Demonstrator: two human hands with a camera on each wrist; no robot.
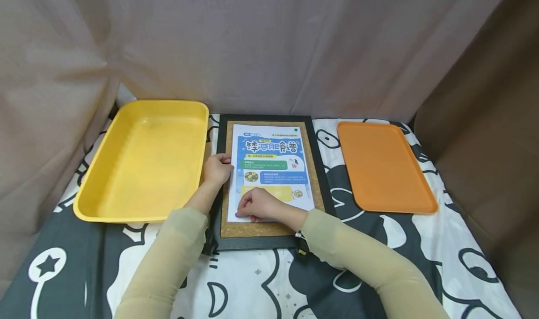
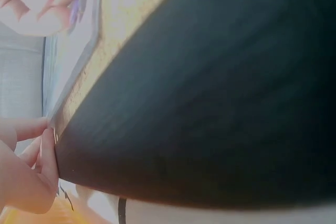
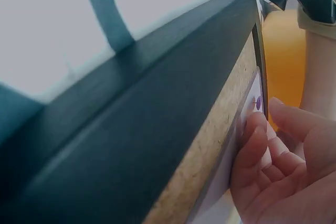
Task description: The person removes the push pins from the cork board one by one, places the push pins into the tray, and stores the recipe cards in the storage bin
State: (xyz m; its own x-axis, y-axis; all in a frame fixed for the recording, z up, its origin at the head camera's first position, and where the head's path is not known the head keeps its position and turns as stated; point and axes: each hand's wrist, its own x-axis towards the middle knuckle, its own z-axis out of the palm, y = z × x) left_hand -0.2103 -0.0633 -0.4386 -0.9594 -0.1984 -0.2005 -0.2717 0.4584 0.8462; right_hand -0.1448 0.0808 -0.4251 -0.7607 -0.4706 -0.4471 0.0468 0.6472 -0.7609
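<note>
A printed paper poster (image 1: 275,164) lies on a cork board (image 1: 261,231) with a black frame (image 1: 252,243). My left hand (image 1: 218,169) is at the poster's left edge, thumb and fingertips meeting on that edge in the left wrist view. Near the poster's lower left corner is my right hand (image 1: 261,204), its fingers loosely curled. By its fingertips a purple pushpin (image 3: 259,103) stands at the paper with a bit of its needle showing. Thumb and index finger look slightly apart from the pin in the right wrist view. A green pin (image 1: 296,130) sits at the poster's upper right corner.
On the left stands a deep yellow tray (image 1: 141,218), close beside the frame. A flat orange tray (image 1: 387,169) lies to the right. Everything rests on a black and white patterned cloth (image 1: 252,281). Grey-brown curtains (image 1: 269,47) hang behind and at the sides.
</note>
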